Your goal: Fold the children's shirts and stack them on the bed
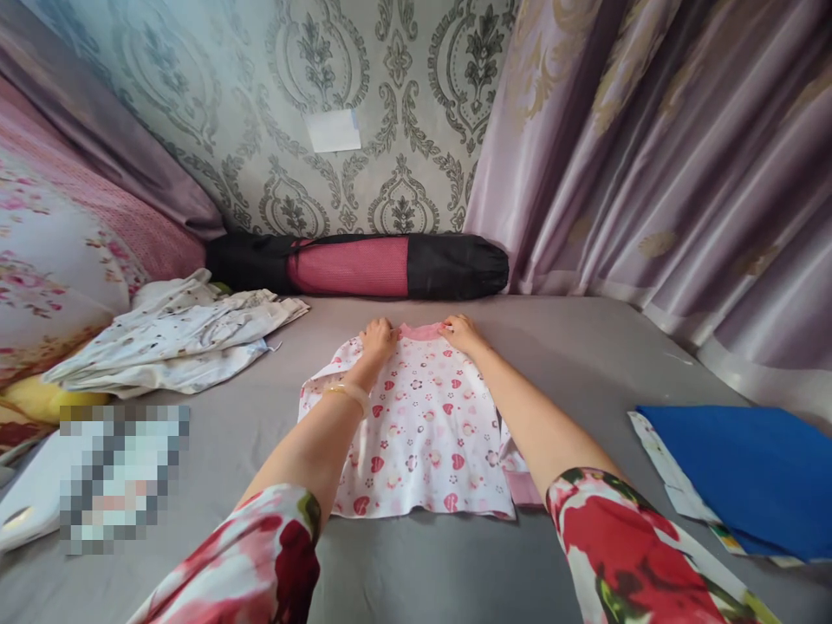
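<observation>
A small white shirt (419,425) printed with pink hearts and flowers lies spread on a grey sheet, its pink collar (421,331) at the far end. My left hand (379,338) is closed on the shirt's shoulder, just left of the collar. On the collar's other side, my right hand (461,333) pinches the right shoulder. One pink-cuffed sleeve (523,487) shows beside the shirt's lower right edge, partly under my right forearm. The left sleeve is mostly hidden by my left arm.
Crumpled pale clothes (188,338) lie at the left, near a pixelated object (126,481). A black and pink rolled bag (351,266) rests against the patterned wall. Blue folded cloth (747,477) lies at the right, below purple curtains (650,156). The grey sheet (448,568) covers the surface.
</observation>
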Motion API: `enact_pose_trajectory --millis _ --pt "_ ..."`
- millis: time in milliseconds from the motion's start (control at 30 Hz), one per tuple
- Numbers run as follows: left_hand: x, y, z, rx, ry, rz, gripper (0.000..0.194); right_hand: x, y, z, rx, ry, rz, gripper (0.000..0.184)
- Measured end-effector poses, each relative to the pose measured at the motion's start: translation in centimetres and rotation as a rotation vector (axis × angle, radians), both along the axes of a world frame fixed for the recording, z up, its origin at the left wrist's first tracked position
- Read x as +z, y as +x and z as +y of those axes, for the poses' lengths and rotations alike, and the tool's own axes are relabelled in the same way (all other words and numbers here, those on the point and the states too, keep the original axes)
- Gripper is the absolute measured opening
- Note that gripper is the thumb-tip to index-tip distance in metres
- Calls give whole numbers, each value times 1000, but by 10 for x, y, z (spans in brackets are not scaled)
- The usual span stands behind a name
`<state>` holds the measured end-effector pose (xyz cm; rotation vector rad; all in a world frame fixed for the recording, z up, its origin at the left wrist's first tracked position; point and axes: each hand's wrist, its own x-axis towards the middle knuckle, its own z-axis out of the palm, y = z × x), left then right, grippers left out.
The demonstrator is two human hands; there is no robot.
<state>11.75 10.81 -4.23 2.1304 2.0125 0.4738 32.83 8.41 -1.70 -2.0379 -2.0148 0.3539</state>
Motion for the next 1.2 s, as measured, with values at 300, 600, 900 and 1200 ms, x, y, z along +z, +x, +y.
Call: enact_pose_trajectory --millis 300,600,900,1200 --pt "18 27 -28 -284 157 38 25 37 89 -90 -298 -209 327 22" --pt "-2 105 -45 -633 137 -210 26 33 88 -206 -157 -569 173 28" --pt "-23 111 -50 -647 196 -221 30 29 91 -202 -74 -501 306 13" --pt "-7 114 -67 -590 131 -58 40 48 149 -166 -296 -250 416 11"
